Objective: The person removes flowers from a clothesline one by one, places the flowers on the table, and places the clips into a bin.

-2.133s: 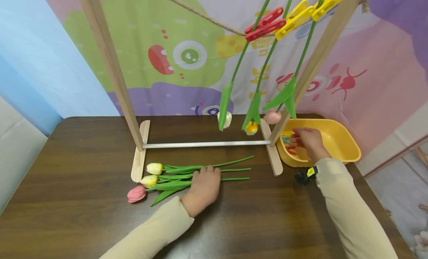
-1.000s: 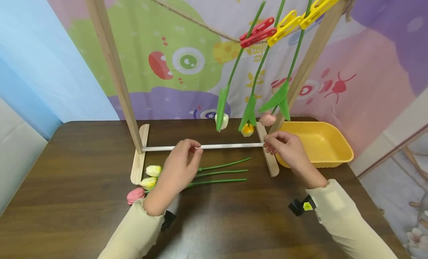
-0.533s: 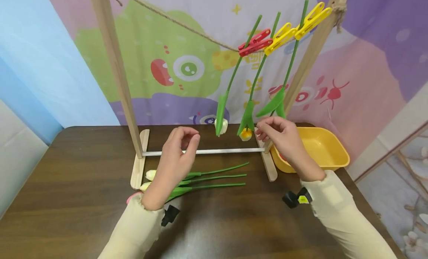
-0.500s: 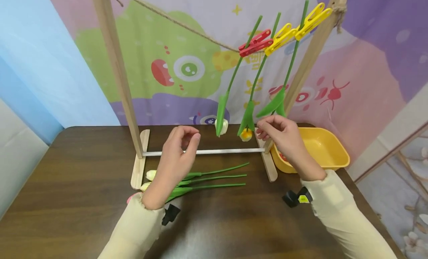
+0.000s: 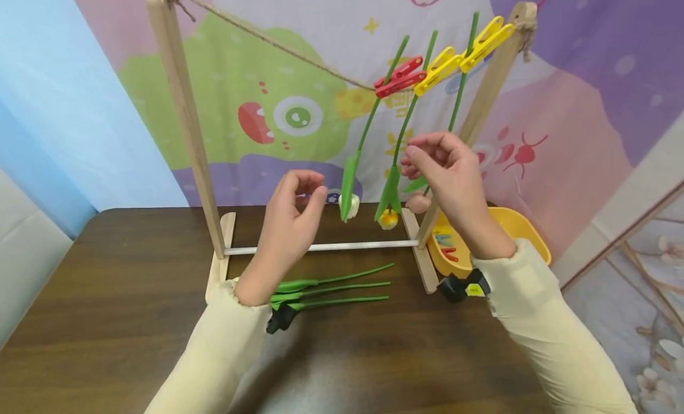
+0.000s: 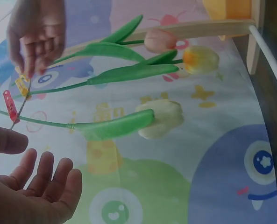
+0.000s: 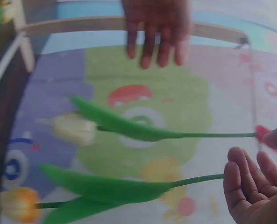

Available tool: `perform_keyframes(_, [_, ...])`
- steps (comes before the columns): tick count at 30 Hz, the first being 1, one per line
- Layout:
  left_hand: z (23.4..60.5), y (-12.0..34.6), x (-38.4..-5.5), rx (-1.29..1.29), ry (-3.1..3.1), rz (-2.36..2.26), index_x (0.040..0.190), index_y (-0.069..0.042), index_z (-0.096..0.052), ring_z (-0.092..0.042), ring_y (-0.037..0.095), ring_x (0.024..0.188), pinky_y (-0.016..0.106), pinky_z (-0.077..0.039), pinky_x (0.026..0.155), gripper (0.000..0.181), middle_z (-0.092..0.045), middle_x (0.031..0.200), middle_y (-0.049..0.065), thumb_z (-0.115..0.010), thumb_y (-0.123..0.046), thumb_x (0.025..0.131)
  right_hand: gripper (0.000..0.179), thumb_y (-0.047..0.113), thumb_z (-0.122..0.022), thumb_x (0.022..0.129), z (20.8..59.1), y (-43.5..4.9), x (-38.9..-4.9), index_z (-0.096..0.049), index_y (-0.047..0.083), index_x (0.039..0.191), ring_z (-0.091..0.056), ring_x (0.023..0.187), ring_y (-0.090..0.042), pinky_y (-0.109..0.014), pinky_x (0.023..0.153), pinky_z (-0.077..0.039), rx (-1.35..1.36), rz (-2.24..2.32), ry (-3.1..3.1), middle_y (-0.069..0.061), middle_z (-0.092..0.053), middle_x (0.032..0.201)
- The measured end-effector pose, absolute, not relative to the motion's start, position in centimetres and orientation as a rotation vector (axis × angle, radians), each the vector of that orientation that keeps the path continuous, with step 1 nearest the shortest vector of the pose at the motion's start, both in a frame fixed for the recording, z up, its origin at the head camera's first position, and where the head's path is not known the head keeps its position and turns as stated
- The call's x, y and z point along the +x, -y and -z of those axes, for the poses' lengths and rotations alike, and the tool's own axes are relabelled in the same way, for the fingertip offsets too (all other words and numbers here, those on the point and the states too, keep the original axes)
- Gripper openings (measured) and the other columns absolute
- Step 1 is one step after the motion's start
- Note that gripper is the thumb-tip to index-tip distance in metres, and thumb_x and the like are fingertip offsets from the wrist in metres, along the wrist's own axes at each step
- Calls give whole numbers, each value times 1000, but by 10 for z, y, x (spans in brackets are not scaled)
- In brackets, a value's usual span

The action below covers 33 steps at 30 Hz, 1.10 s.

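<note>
My left hand (image 5: 291, 221) is raised in front of the wooden frame, fingers loosely curved with nothing between them. To its right, my right hand (image 5: 454, 182) hovers near the hanging stems, also holding nothing; its thumb overlaps the red clothespin (image 7: 262, 133) in the right wrist view. Three artificial tulips hang head down from the rope (image 5: 278, 44): a white tulip (image 5: 350, 206), a yellow-orange tulip (image 5: 388, 219) and a pink tulip (image 5: 418, 202). A red clothespin (image 5: 399, 78) and two yellow clothespins (image 5: 438, 71) clip their stems.
On the table (image 5: 107, 331), green tulip stems (image 5: 347, 288) lie below the white crossbar (image 5: 363, 246), their heads hidden behind my left arm. A yellow basin (image 5: 521, 227) with several clothespins (image 5: 449, 253) stands at the right. The frame's left post (image 5: 184, 117) rises beside my left hand.
My right hand has left the basin and my left hand has left the lying tulips. Both have risen to the hanging tulips, and the head view has tilted up.
</note>
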<state>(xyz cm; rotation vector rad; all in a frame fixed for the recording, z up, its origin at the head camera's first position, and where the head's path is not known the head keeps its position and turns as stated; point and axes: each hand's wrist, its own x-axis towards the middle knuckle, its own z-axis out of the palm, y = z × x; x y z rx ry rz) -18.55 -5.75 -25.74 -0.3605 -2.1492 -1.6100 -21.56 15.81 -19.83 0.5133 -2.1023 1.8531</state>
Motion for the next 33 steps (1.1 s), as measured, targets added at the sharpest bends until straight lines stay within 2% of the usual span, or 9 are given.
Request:
perform_keyframes(7, [240,49,-201,-378,2117,1674,109,1,-56,-57,22,100,33,-46,89,20,-59,106,13,-53,-9,92,20,5,-64,85,156,-152,-222,-58,6,104,-64,66,-12,-21,63,-50,576,-1863,1907,0,-67,75])
perform_keyframes(14, [219,40,-215,-417,2140,1704,112,-2,-56,-57,18,103,31,-46,91,21,-60,109,10,-52,-12,93,32,5,-66,84,127,-151,-226,-54,7,114,-63,66,-13,-20,69,-50,593,-1764,1970,-1,-65,79])
perform_keyframes(23, [199,31,-238,-425,2218,1744,118,-4,-54,-53,16,112,28,-43,96,26,-58,118,9,-48,-17,96,49,20,-65,87,114,-149,-231,-49,19,133,-61,68,-10,-21,66,-46,485,-1454,2349,6,-62,82])
perform_keyframes(29, [190,24,-243,-503,2286,1728,128,-6,-50,-51,13,117,25,-42,98,33,-56,128,6,-43,-19,99,49,23,-64,88,109,-146,-233,-50,17,135,-59,65,-6,-20,59,-41,459,-1322,2448,9,-60,78])
perform_keyframes(33, [188,20,-246,-524,2295,1738,130,-7,-49,-53,14,117,26,-43,96,33,-58,126,6,-40,-20,100,49,22,-64,88,106,-143,-234,-50,16,135,-60,64,-5,-18,60,-44,428,-1345,2478,9,-61,78])
